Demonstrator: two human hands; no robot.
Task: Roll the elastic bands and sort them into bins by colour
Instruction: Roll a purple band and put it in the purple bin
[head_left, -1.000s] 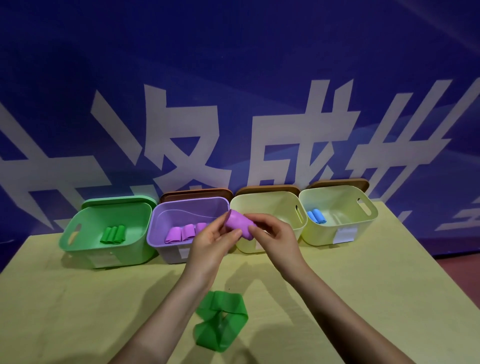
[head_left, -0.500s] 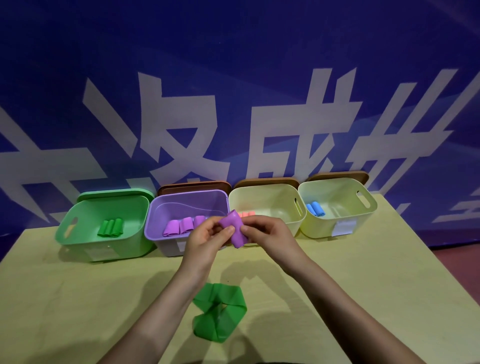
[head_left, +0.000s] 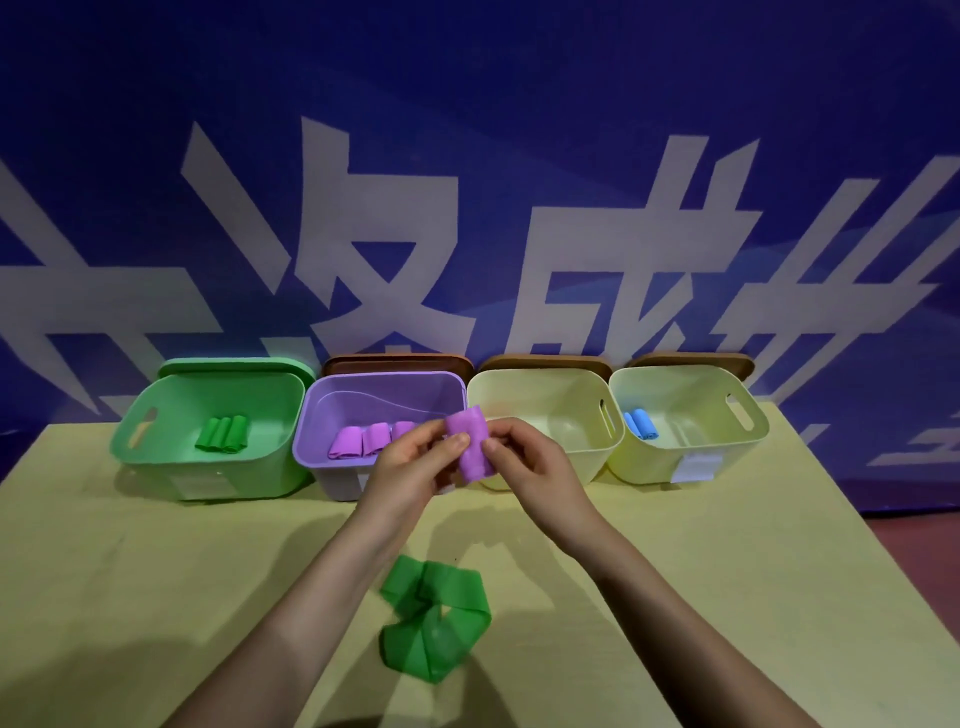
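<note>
Centrally, a rolled purple band (head_left: 469, 443) is pinched between the left hand (head_left: 410, 467) and right hand (head_left: 530, 462), held tight so it stays coiled, beside the purple bin (head_left: 332, 467).

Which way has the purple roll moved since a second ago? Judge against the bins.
Yes: the purple roll shifted slightly left, from before the yellow bin toward the purple bin.

purple roll (head_left: 470, 441) | green band (head_left: 436, 621) | bins L-R: green (head_left: 208, 467), purple (head_left: 332, 467), 2x pale yellow (blue rolls (head_left: 640, 425) in rightmost) | table yellow (head_left: 727, 571)
</note>
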